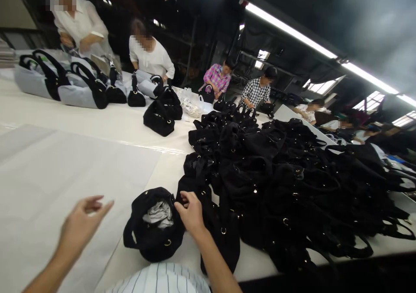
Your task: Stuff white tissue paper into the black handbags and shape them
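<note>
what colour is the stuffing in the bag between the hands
The stuffing is pale grey, best seen in the head view.

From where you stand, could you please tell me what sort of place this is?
Probably a bag workshop: a heap of black bags lies on a long white table, several people work along it, and tube lights hang overhead.

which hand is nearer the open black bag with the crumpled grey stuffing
Right. The right hand is at the right edge of the black bag, contact hard to tell; the left hand is apart, off to the left over the white sheet.
</note>
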The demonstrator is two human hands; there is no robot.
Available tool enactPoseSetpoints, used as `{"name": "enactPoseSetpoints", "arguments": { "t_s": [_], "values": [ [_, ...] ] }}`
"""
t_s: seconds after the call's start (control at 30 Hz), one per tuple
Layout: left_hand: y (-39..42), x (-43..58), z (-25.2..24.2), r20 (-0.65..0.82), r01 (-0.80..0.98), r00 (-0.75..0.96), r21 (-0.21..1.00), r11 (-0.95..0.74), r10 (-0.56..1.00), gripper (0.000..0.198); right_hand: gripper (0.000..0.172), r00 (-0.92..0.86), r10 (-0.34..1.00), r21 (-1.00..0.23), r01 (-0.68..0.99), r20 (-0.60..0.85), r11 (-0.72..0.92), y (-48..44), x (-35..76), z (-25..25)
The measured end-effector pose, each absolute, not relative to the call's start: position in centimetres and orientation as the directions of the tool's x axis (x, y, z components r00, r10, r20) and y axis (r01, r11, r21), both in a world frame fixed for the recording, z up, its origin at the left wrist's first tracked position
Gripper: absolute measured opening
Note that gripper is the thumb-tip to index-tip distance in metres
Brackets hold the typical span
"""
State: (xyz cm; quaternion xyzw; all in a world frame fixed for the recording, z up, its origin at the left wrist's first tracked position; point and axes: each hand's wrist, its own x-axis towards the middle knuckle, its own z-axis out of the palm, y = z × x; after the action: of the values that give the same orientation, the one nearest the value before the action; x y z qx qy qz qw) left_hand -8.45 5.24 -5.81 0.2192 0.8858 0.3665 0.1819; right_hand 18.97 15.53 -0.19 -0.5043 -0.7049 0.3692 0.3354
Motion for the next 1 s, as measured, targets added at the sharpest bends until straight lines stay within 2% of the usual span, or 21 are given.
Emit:
{"name": "enactPoseSetpoints", "arguments": {
  "t_s": [0.07,0.13,0.2,0.37,0.43,0.53,0.63,0.7,0.77,0.87,0.93,1.0],
  "values": [
    [4.1,-6.8,-8.7,-0.363,0.091,-0.724,0.793,0.603,0.586,0.047,0.01,-0.398,0.914,-0.774,0.554,0.08,0.309,14.3,16.4,-4.1],
    [3.5,-4.3,-11.4,-0.483,0.003,-0.598,0.797,0.605,0.639,0.045,0.008,-0.551,0.835,-0.688,0.601,0.012,0.406,12.9,14.5,-5.7],
    [3.4,-1.9,-13.2,-0.48,0.057,-0.556,0.792,0.607,0.679,0.042,0.013,-0.62,0.781,-0.599,0.653,-0.071,0.464,12.3,13.1,-6.1],
    [4.2,0.6,-13.3,-0.294,0.247,-0.601,0.816,0.523,0.743,0.041,0.017,-0.617,0.759,-0.404,0.762,-0.211,0.507,14.5,11.6,-6.6],
    [4.5,0.5,-12.6,-0.252,0.294,-0.606,0.81,0.507,0.754,0.039,0.014,-0.636,0.744,-0.401,0.748,-0.207,0.528,15.6,11.8,-7.2],
    [4.6,-0.1,-11.5,-0.284,0.267,-0.601,0.81,0.522,0.747,0.037,0.016,-0.623,0.766,-0.517,0.714,-0.16,0.472,16.4,13.0,-8.4],
    [4.5,-0.7,-11.1,-0.39,0.02,-0.508,0.886,0.463,0.768,0.039,0.031,-0.547,0.821,-0.677,0.667,-0.163,0.31,16.3,14.6,-9.2],
    [4.4,-0.9,-11.2,-0.454,-0.181,-0.398,0.891,0.416,0.797,0.042,0.03,-0.538,0.824,-0.716,0.645,-0.176,0.269,15.8,15.3,-9.6],
    [4.4,-1.0,-11.3,-0.488,-0.289,-0.307,0.866,0.409,0.817,0.044,0.018,-0.566,0.806,-0.678,0.663,-0.176,0.318,15.4,15.5,-9.8],
    [4.7,-1.2,-11.2,-0.477,-0.312,-0.222,0.861,0.402,0.85,0.046,0.009,-0.593,0.787,-0.527,0.729,-0.169,0.436,15.0,14.7,-10.0],
    [5.0,-1.3,-10.8,-0.422,-0.252,-0.191,0.894,0.371,0.886,0.047,0.014,-0.604,0.778,-0.44,0.754,-0.174,0.487,15.1,14.0,-10.0],
    [5.1,-1.2,-10.2,-0.358,-0.088,-0.229,0.934,0.347,0.905,0.049,0.017,-0.616,0.767,-0.421,0.753,-0.181,0.506,15.2,13.6,-9.9]
  ]
}}
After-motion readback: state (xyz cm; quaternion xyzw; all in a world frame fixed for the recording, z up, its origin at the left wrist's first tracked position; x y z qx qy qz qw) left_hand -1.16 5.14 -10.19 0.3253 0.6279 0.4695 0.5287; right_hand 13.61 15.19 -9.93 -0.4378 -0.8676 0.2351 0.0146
